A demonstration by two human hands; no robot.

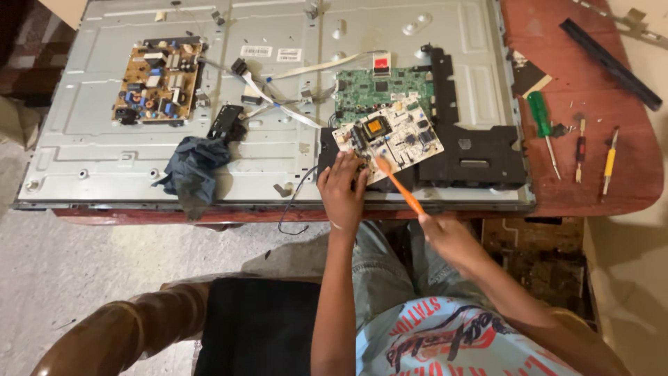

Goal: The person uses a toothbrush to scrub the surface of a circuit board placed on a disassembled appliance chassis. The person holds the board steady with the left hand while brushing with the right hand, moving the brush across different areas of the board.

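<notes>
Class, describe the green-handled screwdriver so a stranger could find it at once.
Start at the big grey TV back panel on the red table. Just past its right edge lie three small tools; the screwdriver is leftmost, the only one with a thick green handle.

The left hand (342, 189) covers the near left corner of the white circuit board (390, 138); the fingertips there cannot be made out. The orange brush (399, 184) is motion-blurred, its bristle end indistinct against the board, and its handle end is hidden inside the right hand (445, 237), itself blurred. The white board overlaps the lower part of the green circuit board (381, 89). The dark cloth (195, 170) conceals part of the metal panel (104, 160). Components on the brown circuit board (158, 82) are too small to identify. The black strip (612, 64) and the table's (591, 188) far corner run toward the frame's edge.
</notes>
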